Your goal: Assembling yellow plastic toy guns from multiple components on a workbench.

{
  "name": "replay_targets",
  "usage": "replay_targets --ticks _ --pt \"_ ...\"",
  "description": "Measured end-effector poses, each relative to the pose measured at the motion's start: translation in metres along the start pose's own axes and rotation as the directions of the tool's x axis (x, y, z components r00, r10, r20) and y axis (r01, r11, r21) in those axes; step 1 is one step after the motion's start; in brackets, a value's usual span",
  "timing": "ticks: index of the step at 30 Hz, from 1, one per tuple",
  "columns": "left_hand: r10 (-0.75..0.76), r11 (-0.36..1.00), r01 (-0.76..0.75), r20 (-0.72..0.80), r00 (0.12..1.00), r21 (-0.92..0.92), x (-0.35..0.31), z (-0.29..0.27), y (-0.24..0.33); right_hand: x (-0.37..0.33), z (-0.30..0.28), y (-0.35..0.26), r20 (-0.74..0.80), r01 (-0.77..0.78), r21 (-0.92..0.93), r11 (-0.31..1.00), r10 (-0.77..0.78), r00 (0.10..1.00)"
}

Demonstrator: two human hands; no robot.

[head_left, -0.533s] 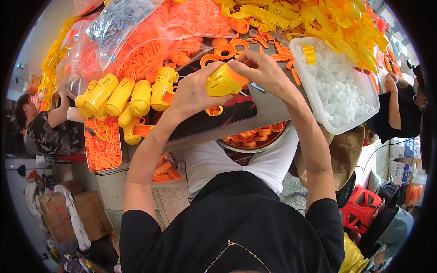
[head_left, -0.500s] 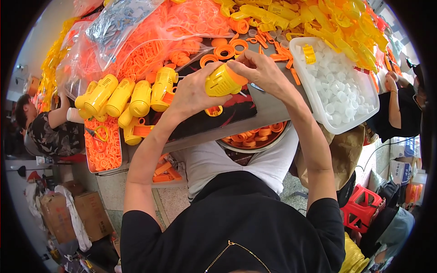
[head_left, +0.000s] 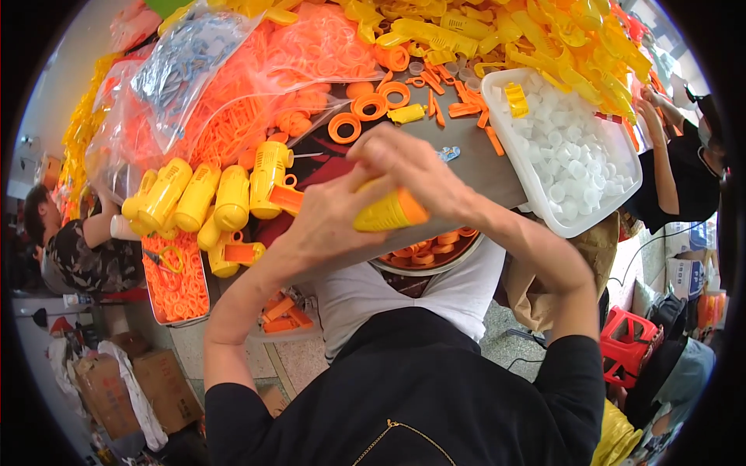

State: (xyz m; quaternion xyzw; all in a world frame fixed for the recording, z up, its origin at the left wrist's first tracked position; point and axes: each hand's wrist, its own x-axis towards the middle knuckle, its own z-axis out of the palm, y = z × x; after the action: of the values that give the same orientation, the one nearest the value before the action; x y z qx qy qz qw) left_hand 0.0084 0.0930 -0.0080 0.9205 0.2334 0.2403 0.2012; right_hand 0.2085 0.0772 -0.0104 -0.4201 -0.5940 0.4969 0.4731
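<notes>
A yellow plastic housing with vent slots and an orange end (head_left: pixel 386 213) is held low over the table's front edge. My left hand (head_left: pixel 332 211) wraps round it, fingers closed. Across its top lies my right hand (head_left: pixel 416 167), its fingers pointing left and smeared by motion, so its grip cannot be made out. The hands hide most of the housing's far side. Left of them stand several finished-looking yellow cylindrical housings (head_left: pixel 233 200), one with an orange handle piece (head_left: pixel 287 199). Orange rings (head_left: pixel 344 128) and a small yellow piece (head_left: pixel 406 114) lie beyond my hands.
A white tub of translucent caps (head_left: pixel 501 128) stands at the right. Orange parts fill a tray (head_left: pixel 177 283) with scissors (head_left: pixel 168 260), and a bowl (head_left: pixel 423 269) sits below the table edge. Bags of orange parts (head_left: pixel 225 101) and yellow shells (head_left: pixel 559 46) pile up behind. Co-workers sit on both sides.
Both hands have come lower and nearer to me with the housing, whose orange end now points right and down. My right hand has swung over the top of it. The view has shifted slightly.
</notes>
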Motion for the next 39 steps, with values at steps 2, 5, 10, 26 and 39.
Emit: replay_targets --ticks 2,5,10,26,39 --pt "0.012 1.000 -0.011 0.028 1.000 -0.005 0.003 0.002 0.001 0.000 0.000 -0.004 0.152 0.107 -0.132 0.986 -0.086 0.985" --pt "0.077 0.997 -0.077 0.055 0.996 0.007 -0.001 0.004 0.000 -0.006 0.001 0.001 0.146 0.340 -0.216 0.915 -0.314 0.938" --pt "0.019 0.999 -0.020 -0.032 0.999 -0.042 -0.002 0.004 -0.010 0.003 0.013 -0.002 0.090 0.279 -0.218 0.935 -0.266 0.960" --pt "-0.377 0.215 0.019 -0.065 0.924 -0.976 -0.048 -0.019 -0.077 -0.036 0.038 0.006 0.179 -0.187 0.121 0.975 0.164 0.970" --pt "-0.451 0.446 0.194 -0.033 0.892 -0.874 -0.022 -0.038 -0.083 -0.057 0.080 0.024 0.384 -0.443 0.747 0.495 0.223 0.896"
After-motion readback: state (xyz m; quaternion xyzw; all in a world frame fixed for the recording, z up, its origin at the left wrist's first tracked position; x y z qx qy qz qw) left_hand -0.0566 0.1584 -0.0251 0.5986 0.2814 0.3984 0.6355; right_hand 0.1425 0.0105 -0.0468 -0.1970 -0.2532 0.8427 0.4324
